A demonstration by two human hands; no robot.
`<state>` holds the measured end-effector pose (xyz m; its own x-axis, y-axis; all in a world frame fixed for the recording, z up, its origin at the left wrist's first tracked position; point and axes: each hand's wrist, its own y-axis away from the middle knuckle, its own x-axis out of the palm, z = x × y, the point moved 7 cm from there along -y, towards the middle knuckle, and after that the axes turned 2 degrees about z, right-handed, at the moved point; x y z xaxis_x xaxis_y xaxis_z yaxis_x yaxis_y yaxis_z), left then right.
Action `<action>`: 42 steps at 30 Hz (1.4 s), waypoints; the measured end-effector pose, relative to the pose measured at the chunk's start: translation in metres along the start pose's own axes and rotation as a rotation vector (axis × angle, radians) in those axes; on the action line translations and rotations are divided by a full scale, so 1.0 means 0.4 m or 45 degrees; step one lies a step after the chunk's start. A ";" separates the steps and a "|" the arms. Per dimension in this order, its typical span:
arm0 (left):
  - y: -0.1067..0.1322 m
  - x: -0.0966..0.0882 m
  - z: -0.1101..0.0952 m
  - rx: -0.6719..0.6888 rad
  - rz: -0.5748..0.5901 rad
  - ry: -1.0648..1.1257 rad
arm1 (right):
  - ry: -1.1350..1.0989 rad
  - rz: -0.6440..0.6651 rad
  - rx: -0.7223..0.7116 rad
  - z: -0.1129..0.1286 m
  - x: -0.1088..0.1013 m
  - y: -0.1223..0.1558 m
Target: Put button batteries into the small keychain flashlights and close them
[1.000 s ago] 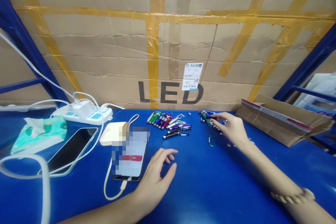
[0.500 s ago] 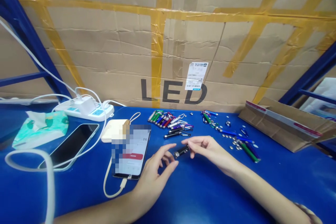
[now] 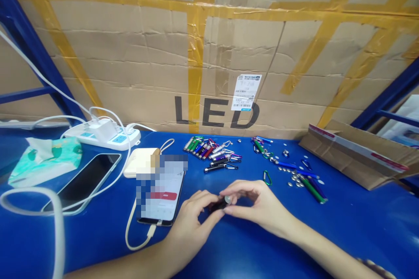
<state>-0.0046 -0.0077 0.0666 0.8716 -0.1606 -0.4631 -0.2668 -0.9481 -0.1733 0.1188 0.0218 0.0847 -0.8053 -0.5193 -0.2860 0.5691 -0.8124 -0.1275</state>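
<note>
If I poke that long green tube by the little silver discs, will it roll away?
The green tube looks round, so it would probably roll. Its shiny surface might feel a bit slippery. The dark blue tube right beside it may block it on that side.

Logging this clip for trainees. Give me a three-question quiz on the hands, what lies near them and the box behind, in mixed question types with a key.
1. Which of these lies nearest the left hand?
A) tissue pack
B) phone with the lit screen
C) power strip

2. True or false: the left hand and the right hand both have fingers at one small dark item.

3. Fill in: the big black letters on the cardboard box read ____.

Key: 1. B; 2. true; 3. LED
</note>
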 end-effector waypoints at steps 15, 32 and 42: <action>0.006 0.011 0.022 -0.160 0.074 0.008 | 1.412 -0.630 0.195 -0.195 -0.470 0.002; 0.006 0.009 0.009 -0.118 0.058 -0.007 | 1.431 -0.523 0.162 -0.210 -0.449 -0.009; 0.005 0.017 0.016 -0.152 0.101 0.014 | 1.413 -0.521 0.081 -0.200 -0.431 -0.019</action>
<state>-0.0017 -0.0090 0.0575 0.8543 -0.2389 -0.4617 -0.2849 -0.9581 -0.0313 0.2667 0.1388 0.0592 -0.3229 0.2714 -0.9067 0.2680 -0.8926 -0.3626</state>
